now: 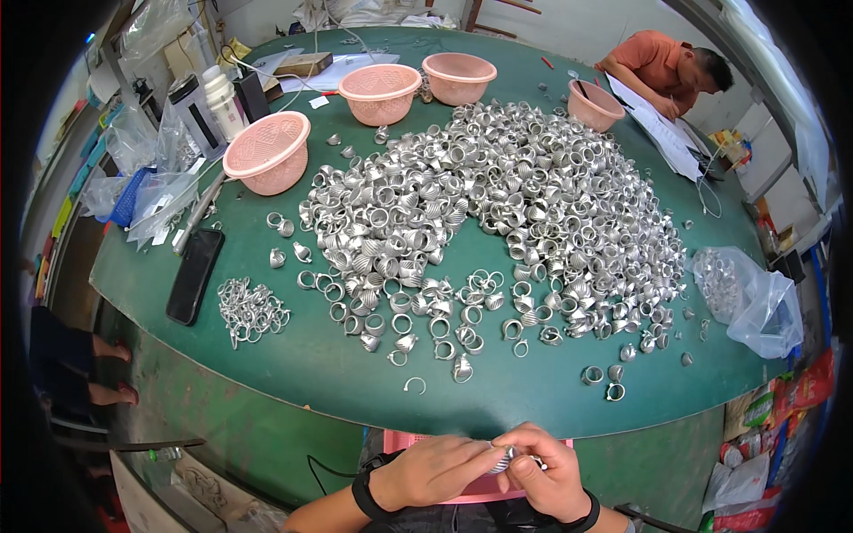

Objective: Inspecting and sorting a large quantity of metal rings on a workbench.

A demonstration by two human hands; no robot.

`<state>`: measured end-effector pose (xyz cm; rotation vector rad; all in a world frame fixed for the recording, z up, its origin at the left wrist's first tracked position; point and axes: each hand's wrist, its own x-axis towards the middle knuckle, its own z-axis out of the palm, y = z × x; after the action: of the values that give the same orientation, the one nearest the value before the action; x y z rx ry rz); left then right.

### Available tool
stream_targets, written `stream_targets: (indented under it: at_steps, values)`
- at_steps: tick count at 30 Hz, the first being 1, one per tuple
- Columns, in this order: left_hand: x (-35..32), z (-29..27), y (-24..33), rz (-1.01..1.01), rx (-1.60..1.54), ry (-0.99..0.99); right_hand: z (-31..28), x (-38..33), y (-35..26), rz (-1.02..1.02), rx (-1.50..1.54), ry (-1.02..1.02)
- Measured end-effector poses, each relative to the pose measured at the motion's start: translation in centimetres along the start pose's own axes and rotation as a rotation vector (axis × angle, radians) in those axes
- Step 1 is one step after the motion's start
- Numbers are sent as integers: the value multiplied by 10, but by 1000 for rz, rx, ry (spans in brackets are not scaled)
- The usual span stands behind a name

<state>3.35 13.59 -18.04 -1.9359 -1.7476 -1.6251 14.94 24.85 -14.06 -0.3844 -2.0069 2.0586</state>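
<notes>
My left hand (437, 468) is closed around a silver ridged metal ring (505, 460) just below the table's near edge. My right hand (546, 473) pinches at the other side of the same ring, its thumb and fingers bent in close; the fingers partly hide the piece. Beneath my hands shows a pink tray (404, 440). On the green table (338, 382) beyond them spreads a large heap of similar silver ridged rings (533, 178). A few lie apart near the front, among them a thin open ring (415, 385).
A small pile of thinner rings (252, 311) lies at left beside a black phone (195, 277). Pink baskets (267, 153) stand along the back. Clear plastic bags (755, 302) lie at right. At the far right a person (662, 67) leans over papers (653, 124).
</notes>
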Motion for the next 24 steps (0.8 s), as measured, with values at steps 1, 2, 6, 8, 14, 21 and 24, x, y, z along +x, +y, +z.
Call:
stream_targets:
  at_steps: [1, 2, 6, 8, 14, 21, 24]
  values:
    - [4, -1, 1, -40, -28, -32, -1, -1, 4, 64, 114, 10]
    - [7, -2, 0, -79, -55, -65, -2, -2, 6, 128, 228, 21]
    - [16, -4, -4, -7, -20, -138, -5, -1, 8, 181, 261, 34]
    - [15, -2, -6, -36, -12, -175, -4, -2, 8, 189, 313, 52]
    - [14, -4, 8, -657, -473, -79, -11, 6, 1, 294, 305, -13]
    - [19, -8, 4, -570, -442, -214, -18, 1, 5, 433, 719, -63]
    - [14, -3, -2, -465, -468, -240, -18, 1, 3, 416, 619, -14]
